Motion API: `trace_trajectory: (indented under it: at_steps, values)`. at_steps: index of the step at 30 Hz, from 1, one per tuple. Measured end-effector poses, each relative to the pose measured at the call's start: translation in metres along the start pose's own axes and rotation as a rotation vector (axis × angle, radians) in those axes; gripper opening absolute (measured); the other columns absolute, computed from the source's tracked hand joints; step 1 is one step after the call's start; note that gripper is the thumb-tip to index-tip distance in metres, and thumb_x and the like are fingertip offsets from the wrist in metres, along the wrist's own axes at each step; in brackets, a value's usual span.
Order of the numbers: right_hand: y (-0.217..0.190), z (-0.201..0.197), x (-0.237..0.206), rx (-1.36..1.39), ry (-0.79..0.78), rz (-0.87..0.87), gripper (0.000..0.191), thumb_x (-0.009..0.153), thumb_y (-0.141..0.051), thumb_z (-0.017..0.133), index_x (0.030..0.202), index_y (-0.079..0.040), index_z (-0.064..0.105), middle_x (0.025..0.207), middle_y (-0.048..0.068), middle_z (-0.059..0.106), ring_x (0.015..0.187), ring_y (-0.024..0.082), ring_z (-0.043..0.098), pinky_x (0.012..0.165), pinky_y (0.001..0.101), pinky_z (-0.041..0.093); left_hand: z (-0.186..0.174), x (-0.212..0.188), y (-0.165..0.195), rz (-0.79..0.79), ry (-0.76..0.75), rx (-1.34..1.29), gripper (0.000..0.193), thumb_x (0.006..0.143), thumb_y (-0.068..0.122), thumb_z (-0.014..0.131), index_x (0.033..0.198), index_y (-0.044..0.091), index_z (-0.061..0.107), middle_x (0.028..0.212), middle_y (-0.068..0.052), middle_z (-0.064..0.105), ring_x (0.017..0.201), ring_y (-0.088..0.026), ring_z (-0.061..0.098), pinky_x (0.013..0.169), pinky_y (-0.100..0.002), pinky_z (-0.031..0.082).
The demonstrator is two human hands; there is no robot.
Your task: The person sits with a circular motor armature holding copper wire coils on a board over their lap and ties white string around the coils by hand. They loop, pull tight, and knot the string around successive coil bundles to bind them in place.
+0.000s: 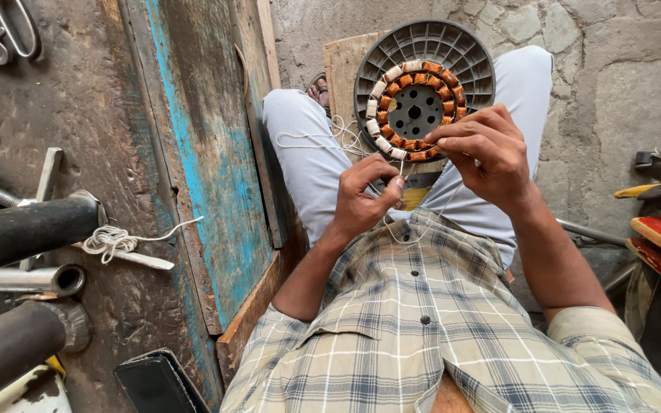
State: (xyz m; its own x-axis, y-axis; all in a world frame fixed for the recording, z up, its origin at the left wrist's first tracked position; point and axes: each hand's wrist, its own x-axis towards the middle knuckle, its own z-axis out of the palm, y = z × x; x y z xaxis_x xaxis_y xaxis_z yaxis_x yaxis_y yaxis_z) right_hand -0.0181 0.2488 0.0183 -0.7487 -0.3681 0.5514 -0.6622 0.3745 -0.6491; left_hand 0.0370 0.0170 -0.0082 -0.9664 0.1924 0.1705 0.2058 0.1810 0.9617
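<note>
Motor ring: a round winding ring (415, 111) of copper coils sits on a grey plastic disc (464, 50), propped on a wooden board (340, 65) across the person's knees; about half the coils are already bound in white
Right hand: the right hand (483, 149) is closed, fingertips pinched on the ring's lower edge where the white string (323, 139) meets the coils
Left hand: the left hand (365, 195) is curled shut, pinching the string just below the ring; whether it also holds a needle cannot be told
Slack: loose loops lie over the left knee; they could likely snag or knot when pulled
Tension: too hard a tug might snap the string or nick a coil; too little may leave the binding loose
Balance: the disc only leans on the board; a sideways pull could tip it off the lap
</note>
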Motion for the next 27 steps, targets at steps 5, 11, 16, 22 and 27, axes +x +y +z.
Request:
trace_trajectory:
  at_steps: [5,11,16,22,27]
  values:
    - [0.013,0.005,0.005,0.077,-0.033,-0.005,0.016,0.096,-0.004,0.078,0.104,-0.012,0.067,0.107,0.001,0.078,0.093,0.018,0.069,0.088,0.0344,0.047,-0.004,0.002,-0.002,0.087,0.031,0.026,0.006,0.091,0.006,0.066,0.089,0.001,0.069,0.08,-0.006,0.064,0.069,-0.013,0.062,0.06,-0.03,0.052]
    - [0.027,0.003,0.02,0.089,-0.111,0.003,0.015,0.096,-0.005,0.078,0.106,-0.012,0.068,0.108,-0.001,0.078,0.101,0.019,0.067,0.093,0.0355,0.048,-0.018,0.016,0.005,0.204,0.1,0.259,0.003,0.088,0.004,0.071,0.09,0.002,0.07,0.08,-0.007,0.066,0.069,-0.015,0.066,0.06,-0.031,0.054]
    - [0.02,0.007,0.024,0.094,-0.193,0.015,0.012,0.093,-0.006,0.078,0.101,-0.012,0.072,0.104,-0.003,0.078,0.099,0.015,0.067,0.092,0.0339,0.049,-0.02,0.02,0.01,0.241,0.115,0.295,0.005,0.088,0.004,0.071,0.093,0.002,0.069,0.083,-0.007,0.066,0.073,-0.018,0.067,0.064,-0.033,0.055]
    - [0.017,0.008,0.03,0.01,-0.265,0.063,0.013,0.09,-0.01,0.08,0.103,-0.014,0.077,0.102,-0.004,0.075,0.1,0.016,0.066,0.09,0.0351,0.048,-0.017,0.017,-0.008,0.214,0.211,0.427,0.003,0.089,0.003,0.07,0.09,0.003,0.068,0.082,-0.007,0.065,0.071,-0.018,0.066,0.063,-0.033,0.056]
    - [0.015,0.006,0.04,-0.037,-0.327,0.022,0.015,0.088,-0.014,0.081,0.103,-0.017,0.079,0.103,-0.002,0.073,0.096,0.017,0.062,0.086,0.0356,0.049,-0.01,0.017,-0.024,0.336,0.233,0.544,0.011,0.092,0.008,0.077,0.099,0.003,0.07,0.087,-0.008,0.065,0.075,-0.018,0.065,0.06,-0.03,0.055]
